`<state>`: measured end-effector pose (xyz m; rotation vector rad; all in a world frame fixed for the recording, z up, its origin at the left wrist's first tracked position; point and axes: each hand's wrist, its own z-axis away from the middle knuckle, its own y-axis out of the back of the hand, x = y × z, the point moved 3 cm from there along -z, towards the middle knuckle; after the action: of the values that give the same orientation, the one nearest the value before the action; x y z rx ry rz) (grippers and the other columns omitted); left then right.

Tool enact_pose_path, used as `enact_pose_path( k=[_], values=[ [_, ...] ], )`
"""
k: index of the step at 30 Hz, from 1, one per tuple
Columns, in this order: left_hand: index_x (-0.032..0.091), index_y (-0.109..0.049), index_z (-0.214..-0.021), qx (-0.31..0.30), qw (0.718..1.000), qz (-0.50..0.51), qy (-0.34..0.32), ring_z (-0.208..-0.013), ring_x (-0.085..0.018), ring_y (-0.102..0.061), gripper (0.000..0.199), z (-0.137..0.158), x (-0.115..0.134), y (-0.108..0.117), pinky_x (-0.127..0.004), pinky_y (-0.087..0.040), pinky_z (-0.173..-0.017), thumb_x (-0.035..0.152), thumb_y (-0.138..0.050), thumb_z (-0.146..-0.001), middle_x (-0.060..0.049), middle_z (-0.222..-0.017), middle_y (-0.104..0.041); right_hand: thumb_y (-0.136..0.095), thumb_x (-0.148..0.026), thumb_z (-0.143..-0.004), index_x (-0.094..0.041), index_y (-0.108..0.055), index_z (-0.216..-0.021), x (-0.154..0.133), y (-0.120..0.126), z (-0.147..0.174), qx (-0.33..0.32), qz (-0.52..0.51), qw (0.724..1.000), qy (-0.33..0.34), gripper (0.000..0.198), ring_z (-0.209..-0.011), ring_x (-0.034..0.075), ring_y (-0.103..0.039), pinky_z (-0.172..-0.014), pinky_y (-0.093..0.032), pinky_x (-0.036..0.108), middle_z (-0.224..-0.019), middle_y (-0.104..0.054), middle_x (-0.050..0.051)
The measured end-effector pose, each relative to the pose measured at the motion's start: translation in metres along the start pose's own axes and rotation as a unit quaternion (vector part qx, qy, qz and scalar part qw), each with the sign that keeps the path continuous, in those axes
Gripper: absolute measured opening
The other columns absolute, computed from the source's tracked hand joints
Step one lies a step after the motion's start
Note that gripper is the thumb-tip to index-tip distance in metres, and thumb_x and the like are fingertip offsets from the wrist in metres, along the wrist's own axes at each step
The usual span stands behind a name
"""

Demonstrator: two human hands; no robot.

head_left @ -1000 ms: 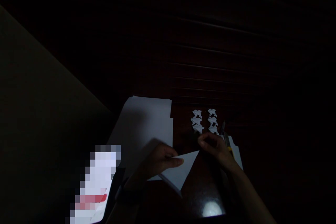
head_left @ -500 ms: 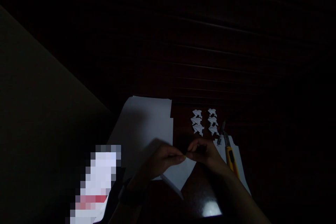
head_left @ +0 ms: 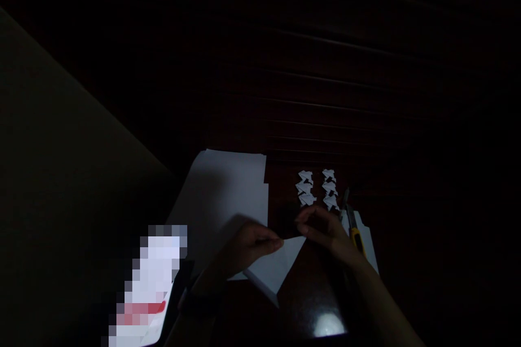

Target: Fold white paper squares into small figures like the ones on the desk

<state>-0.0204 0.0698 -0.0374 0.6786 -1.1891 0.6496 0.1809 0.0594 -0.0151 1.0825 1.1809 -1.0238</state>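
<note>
My left hand [head_left: 248,248] pinches the upper edge of a folded sheet of white paper [head_left: 274,267] between thumb and fingers. The paper tilts, with one corner pointing right and a narrow folded strip along its lower left side. My right hand [head_left: 325,233] is at the paper's right corner, thumb and index finger curled with a small gap between their tips. Its fingertips sit just above that corner, and I see no paper between them. Beyond the right hand stand two short rows of small folded white paper figures [head_left: 306,187].
Large white sheets [head_left: 228,184] lie at the left, partly under my left forearm. A lit phone-like screen [head_left: 150,282], blurred out, is at the lower left. At the right, a yellow utility knife [head_left: 358,242] lies on more white paper [head_left: 369,241], beside a pen-like object [head_left: 345,195].
My right hand has moved right and slightly up, away from my left fingertips, baring the paper's right corner. The left hand keeps its pinch, shifted slightly left with the paper.
</note>
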Motion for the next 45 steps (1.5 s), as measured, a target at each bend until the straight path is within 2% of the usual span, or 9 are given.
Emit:
enact_pose_path(
  k=[4, 15, 24, 28, 31, 34, 36, 40, 45],
  values=[
    [0.013, -0.067, -0.068, -0.022, 1.0, 0.004, -0.007, -0.053, -0.009, -0.038, 0.027, 0.0, 0.003, -0.005, -0.021, -0.027, -0.05, 0.036, -0.057, -0.08, 0.003, -0.055, -0.047, -0.068, -0.028, -0.076, -0.018, -0.064, -0.086, 0.003, -0.025, 0.001, -0.082, 0.027, 0.996, -0.011, 0.015, -0.079, 0.016, -0.056, -0.073, -0.043, 0.028, -0.083, -0.063, 0.003],
    [0.013, -0.069, -0.07, -0.039, 0.999, 0.016, 0.012, -0.054, -0.01, -0.044, 0.023, -0.001, -0.001, -0.007, -0.021, -0.031, -0.051, 0.032, -0.059, -0.078, 0.001, -0.058, -0.055, -0.069, -0.018, -0.073, -0.017, -0.058, -0.085, 0.004, -0.019, 0.003, -0.133, 0.044, 0.99, -0.032, 0.015, -0.074, 0.013, -0.053, -0.068, -0.042, 0.025, -0.078, -0.057, 0.0],
    [0.013, -0.07, -0.072, -0.036, 0.999, -0.004, 0.006, -0.057, -0.011, -0.05, 0.022, 0.004, 0.002, 0.003, -0.021, -0.036, -0.054, 0.032, -0.06, -0.078, 0.0, -0.062, -0.061, -0.072, -0.017, -0.071, -0.019, -0.053, -0.087, 0.009, 0.018, 0.009, -0.142, -0.003, 0.986, -0.083, 0.025, -0.073, 0.013, -0.055, -0.068, -0.044, 0.026, -0.078, -0.057, -0.001],
    [0.014, -0.071, -0.076, 0.009, 1.0, -0.008, 0.003, -0.063, -0.014, -0.054, 0.026, 0.002, -0.002, 0.004, -0.023, -0.039, -0.057, 0.037, -0.059, -0.078, -0.002, -0.068, -0.065, -0.071, -0.024, -0.074, -0.019, -0.053, -0.089, 0.01, 0.028, 0.005, -0.077, -0.016, 0.994, -0.078, 0.024, -0.073, 0.014, -0.057, -0.068, -0.044, 0.027, -0.078, -0.06, 0.0],
    [0.014, -0.071, -0.079, 0.019, 1.0, 0.0, -0.007, -0.064, -0.014, -0.054, 0.029, -0.002, -0.001, -0.001, -0.023, -0.04, -0.057, 0.038, -0.055, -0.081, -0.003, -0.07, -0.065, -0.063, -0.033, -0.081, -0.019, -0.057, -0.097, 0.009, 0.013, 0.002, -0.069, -0.013, 0.996, -0.062, 0.022, -0.073, 0.014, -0.057, -0.068, -0.043, 0.026, -0.083, -0.061, 0.002],
    [0.014, -0.071, -0.085, 0.027, 0.999, 0.015, -0.008, -0.065, -0.014, -0.055, 0.029, -0.003, -0.001, -0.004, -0.023, -0.041, -0.058, 0.037, -0.054, -0.082, -0.003, -0.072, -0.066, -0.062, -0.038, -0.079, -0.016, -0.064, -0.077, 0.01, -0.007, 0.0, -0.081, 0.046, 0.993, -0.072, 0.023, -0.065, 0.013, -0.053, -0.06, -0.04, 0.024, -0.07, -0.06, 0.001],
    [0.014, -0.072, -0.085, 0.03, 0.999, 0.008, -0.01, -0.063, -0.013, -0.054, 0.028, -0.002, 0.0, -0.004, -0.022, -0.04, -0.056, 0.037, -0.056, -0.081, -0.002, -0.07, -0.066, -0.065, -0.041, -0.077, -0.015, -0.064, -0.066, 0.012, -0.012, 0.0, -0.052, 0.07, 0.993, -0.081, 0.028, -0.057, 0.011, -0.05, -0.055, -0.037, 0.023, -0.061, -0.057, -0.001],
    [0.014, -0.072, -0.079, 0.018, 1.0, 0.0, -0.01, -0.057, -0.012, -0.053, 0.028, 0.001, 0.003, -0.003, -0.023, -0.041, -0.053, 0.037, -0.056, -0.081, -0.001, -0.062, -0.064, -0.069, -0.041, -0.072, -0.015, -0.063, -0.06, 0.012, -0.004, 0.0, 0.005, 0.052, 0.995, -0.081, 0.029, -0.055, 0.011, -0.048, -0.055, -0.036, 0.023, -0.058, -0.056, -0.002],
    [0.013, -0.072, -0.081, 0.009, 0.997, 0.072, 0.007, -0.066, -0.015, -0.061, 0.023, 0.002, 0.003, 0.002, -0.026, -0.047, -0.061, 0.031, -0.057, -0.081, -0.005, -0.071, -0.069, -0.073, -0.037, -0.067, -0.016, -0.062, -0.056, 0.014, 0.014, -0.001, 0.067, 0.004, 0.993, -0.094, 0.027, -0.053, 0.012, -0.047, -0.054, -0.035, 0.025, -0.055, -0.054, -0.002]
  ],
)
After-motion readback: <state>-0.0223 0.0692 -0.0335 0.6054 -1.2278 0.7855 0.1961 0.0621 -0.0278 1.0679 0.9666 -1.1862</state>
